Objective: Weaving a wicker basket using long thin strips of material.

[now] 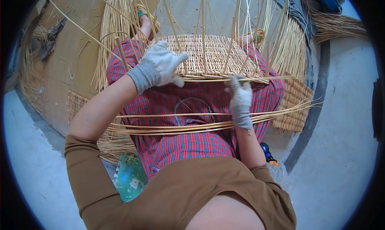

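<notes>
A woven wicker basket base [200, 49] rests across my thighs, with several upright stakes [203, 29] standing from it. My left hand [158, 65], in a white knit glove, is at the base's near left edge; its thumb and a finger are spread apart around the rim strands. At the near right edge my gloved right hand [240, 97] is closed, its fingertips pinching a thin wicker rod [272, 78] that runs along the rim and sticks out to the right. The right fingers are slightly blurred. A bundle of long wicker rods [192, 130] lies over my lap below both hands.
Thick bundles of rods stand at the far left [116, 25] and far right [286, 49]. Woven mats [294, 105] lie beside my legs. A green patterned bag [130, 178] is at lower left, and a dark blue object [266, 150] is beside my right forearm. Rod scraps litter the floor.
</notes>
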{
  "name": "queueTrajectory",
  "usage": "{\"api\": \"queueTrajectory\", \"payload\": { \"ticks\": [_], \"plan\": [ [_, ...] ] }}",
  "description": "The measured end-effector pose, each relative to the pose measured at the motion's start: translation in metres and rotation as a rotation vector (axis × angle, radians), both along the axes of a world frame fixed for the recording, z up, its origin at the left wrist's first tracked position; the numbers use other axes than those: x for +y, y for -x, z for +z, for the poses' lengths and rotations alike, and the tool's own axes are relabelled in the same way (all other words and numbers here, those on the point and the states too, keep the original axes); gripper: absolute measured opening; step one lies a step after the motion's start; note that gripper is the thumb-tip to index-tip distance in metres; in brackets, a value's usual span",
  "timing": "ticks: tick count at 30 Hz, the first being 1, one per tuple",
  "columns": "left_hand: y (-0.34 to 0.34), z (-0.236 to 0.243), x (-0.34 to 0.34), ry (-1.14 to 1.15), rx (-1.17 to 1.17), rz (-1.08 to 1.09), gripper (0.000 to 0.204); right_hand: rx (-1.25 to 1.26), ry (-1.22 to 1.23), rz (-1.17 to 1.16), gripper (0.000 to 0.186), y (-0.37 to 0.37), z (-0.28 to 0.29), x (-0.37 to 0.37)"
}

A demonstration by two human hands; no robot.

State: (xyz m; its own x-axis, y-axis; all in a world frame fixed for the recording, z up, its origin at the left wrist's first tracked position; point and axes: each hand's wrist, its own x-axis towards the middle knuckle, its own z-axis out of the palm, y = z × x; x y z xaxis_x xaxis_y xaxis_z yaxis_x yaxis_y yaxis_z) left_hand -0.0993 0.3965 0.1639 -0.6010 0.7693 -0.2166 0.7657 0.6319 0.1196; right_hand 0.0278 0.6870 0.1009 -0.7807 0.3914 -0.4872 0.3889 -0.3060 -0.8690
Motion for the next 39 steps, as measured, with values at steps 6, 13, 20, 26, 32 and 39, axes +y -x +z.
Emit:
{"api": "queueTrajectory", "payload": {
  "ticks": [6, 13, 20, 26, 32, 39],
  "plan": [
    [-0.002, -0.006, 0.015, 0.046, -0.175, 0.138, 0.073, 0.632, -0.248, 0.502, 0.028, 0.123, 0.036, -0.023],
    [-0.009, 0.025, -0.005, 0.082, -0.175, 0.201, 0.062, 0.853, -0.289, 0.472, 0.070, 0.181, 0.041, -0.128],
    [-0.002, 0.015, -0.017, 0.049, -0.138, 0.125, 0.068, 0.585, -1.122, 0.163, 0.017, 0.032, 0.058, -0.025],
    [-0.016, 0.019, -0.012, -0.573, 0.404, -0.247, 0.078, 0.570, -1.398, 0.652, 0.071, -0.003, 0.040, -0.039],
    [0.023, 0.029, 0.007, -0.003, 0.150, 0.074, 0.082, 0.487, -1.484, 0.688, 0.084, 0.022, 0.010, -0.063],
    [0.025, 0.035, -0.033, 0.014, -0.048, 0.368, 0.092, 0.525, -1.372, 0.732, 0.063, 0.000, 0.057, -0.106]
  ]
}}
